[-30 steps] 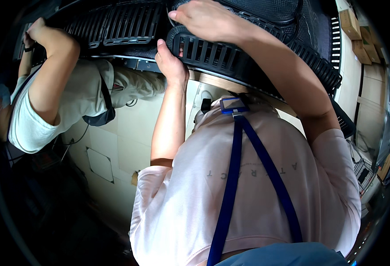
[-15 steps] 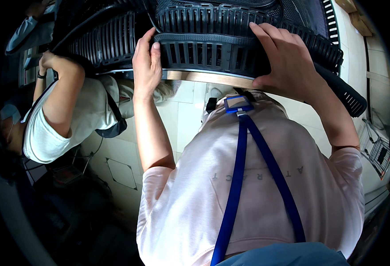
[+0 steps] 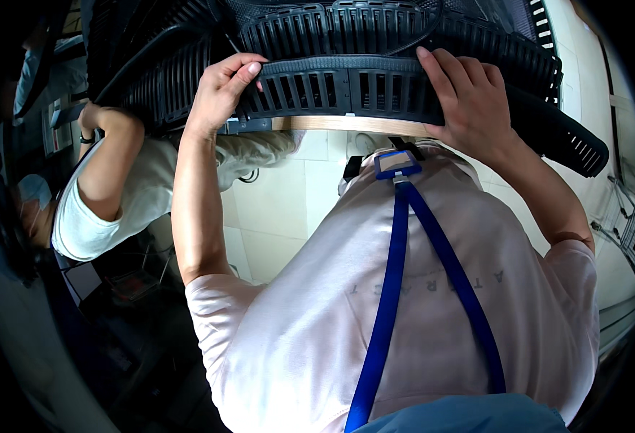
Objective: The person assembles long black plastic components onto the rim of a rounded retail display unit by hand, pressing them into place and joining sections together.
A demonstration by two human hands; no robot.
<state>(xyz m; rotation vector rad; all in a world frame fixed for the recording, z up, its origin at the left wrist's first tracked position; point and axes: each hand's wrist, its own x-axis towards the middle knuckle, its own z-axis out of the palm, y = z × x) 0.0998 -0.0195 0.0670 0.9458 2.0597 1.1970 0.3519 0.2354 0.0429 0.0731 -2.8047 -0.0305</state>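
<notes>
left hand left on slotted panel | right hand right | co-worker probably beside, far left

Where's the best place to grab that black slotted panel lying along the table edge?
Grip the black slotted panel at its two ends, from the near edge, as the left hand and right hand do; it is long, and its slotted rim probably gives fingers purchase.

Black slotted plastic panel, horizontal, resting along wooden edge.
</notes>
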